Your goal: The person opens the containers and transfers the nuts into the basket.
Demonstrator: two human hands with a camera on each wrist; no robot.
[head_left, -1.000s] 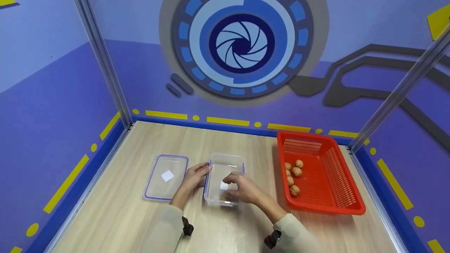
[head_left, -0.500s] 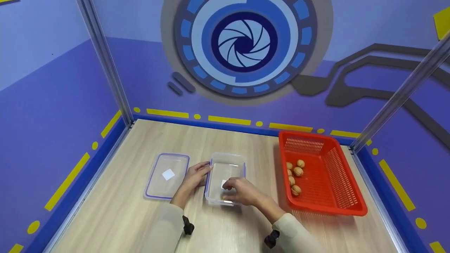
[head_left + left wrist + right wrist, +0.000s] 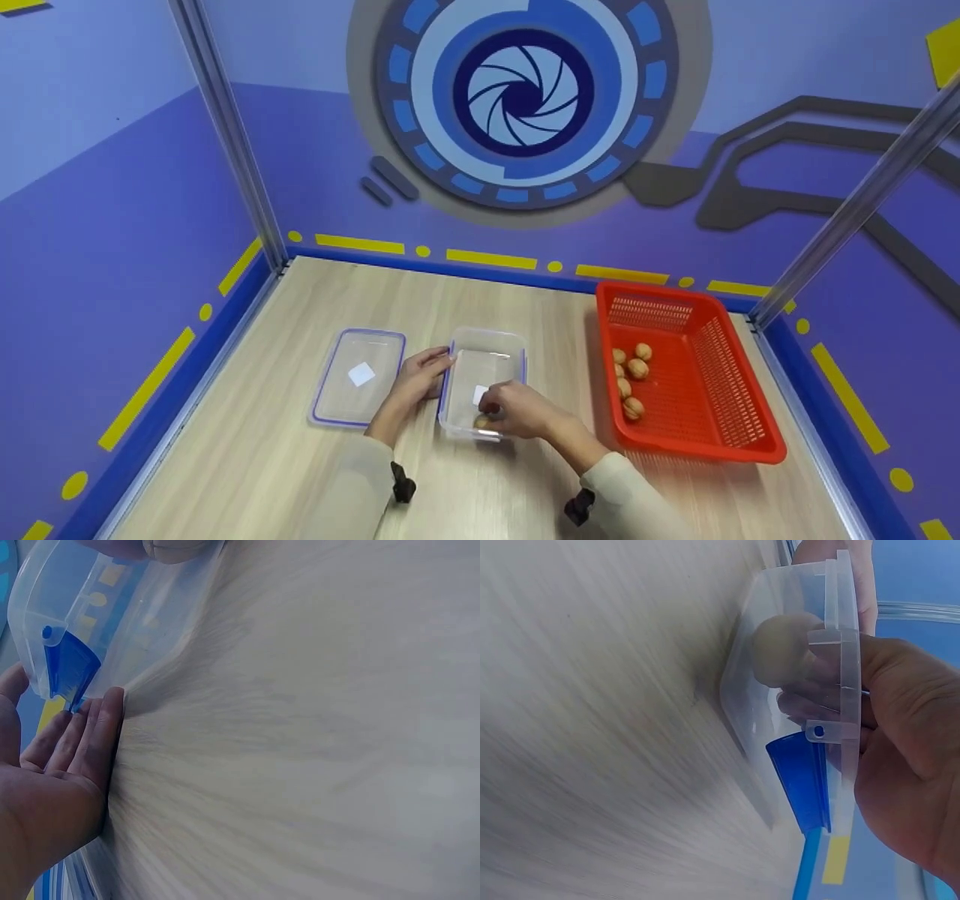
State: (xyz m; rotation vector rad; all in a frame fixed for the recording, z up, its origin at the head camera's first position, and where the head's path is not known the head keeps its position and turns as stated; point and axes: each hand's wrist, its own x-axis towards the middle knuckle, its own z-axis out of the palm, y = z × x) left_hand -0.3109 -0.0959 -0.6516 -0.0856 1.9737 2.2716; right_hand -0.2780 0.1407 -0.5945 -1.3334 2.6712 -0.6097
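Note:
A clear plastic food container (image 3: pixel 487 360) with blue side latches stands in the middle of the table. My left hand (image 3: pixel 415 377) rests against its left side; in the left wrist view the fingers (image 3: pixel 90 731) are fairly straight beside the blue latch. My right hand (image 3: pixel 521 410) reaches inside the near end of the container. Its thumb and curled fingers are at a walnut (image 3: pixel 780 649), which they pinch low in the container. From the head the walnut is partly hidden under that hand. A white label shows inside the container.
On the left lies the clear lid (image 3: pixel 360 401) with a blue-violet seal and a white diamond label. A red plastic basket (image 3: pixel 697 375) on the right holds several walnuts (image 3: pixel 637 368) along its left side. Patterned panels enclose the table.
My right hand has lowered toward the near end of the container, and its fingers have closed in on the walnut. The left hand stays at the container's side.

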